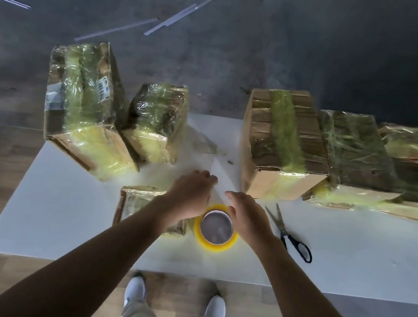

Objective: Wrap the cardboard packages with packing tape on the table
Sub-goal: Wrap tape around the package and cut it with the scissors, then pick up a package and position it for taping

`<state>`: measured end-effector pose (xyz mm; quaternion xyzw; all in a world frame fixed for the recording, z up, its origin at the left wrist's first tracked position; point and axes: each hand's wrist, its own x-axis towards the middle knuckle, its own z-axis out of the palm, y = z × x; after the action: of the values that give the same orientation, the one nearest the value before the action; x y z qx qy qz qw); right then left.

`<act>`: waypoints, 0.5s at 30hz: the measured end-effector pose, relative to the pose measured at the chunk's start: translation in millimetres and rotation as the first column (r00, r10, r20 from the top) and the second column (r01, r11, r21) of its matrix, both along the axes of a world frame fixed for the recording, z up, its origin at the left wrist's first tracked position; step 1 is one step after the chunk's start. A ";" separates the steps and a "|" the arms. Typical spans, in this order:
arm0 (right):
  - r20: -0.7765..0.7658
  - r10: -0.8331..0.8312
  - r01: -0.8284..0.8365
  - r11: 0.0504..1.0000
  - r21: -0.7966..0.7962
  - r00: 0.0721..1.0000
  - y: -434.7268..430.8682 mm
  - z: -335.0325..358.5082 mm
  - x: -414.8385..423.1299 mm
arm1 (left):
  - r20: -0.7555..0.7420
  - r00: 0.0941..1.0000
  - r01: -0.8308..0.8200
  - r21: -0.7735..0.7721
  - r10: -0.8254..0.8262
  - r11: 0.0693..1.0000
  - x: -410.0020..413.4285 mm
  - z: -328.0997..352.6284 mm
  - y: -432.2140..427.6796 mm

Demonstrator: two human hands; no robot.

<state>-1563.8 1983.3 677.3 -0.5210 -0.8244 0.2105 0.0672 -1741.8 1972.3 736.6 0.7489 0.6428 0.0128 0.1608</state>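
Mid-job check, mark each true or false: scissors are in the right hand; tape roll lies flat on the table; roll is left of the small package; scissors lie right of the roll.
1. The scissors are in the right hand. False: they lie on the table beside it.
2. The tape roll lies flat on the table. True.
3. The roll is left of the small package. False: it lies to that package's right.
4. The scissors lie right of the roll. True.
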 end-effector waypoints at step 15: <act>0.122 -0.359 0.373 0.920 -0.121 0.925 -31.1 2.8 122.0 | 0.166 0.981 -0.071 -0.158 0.097 0.985 149.2 -28.8 -8.4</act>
<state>-1441.7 1952.2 680.0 -0.6790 -0.6978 0.2266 0.0281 -1592.6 1964.0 707.8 0.7028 0.6565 0.0360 0.2717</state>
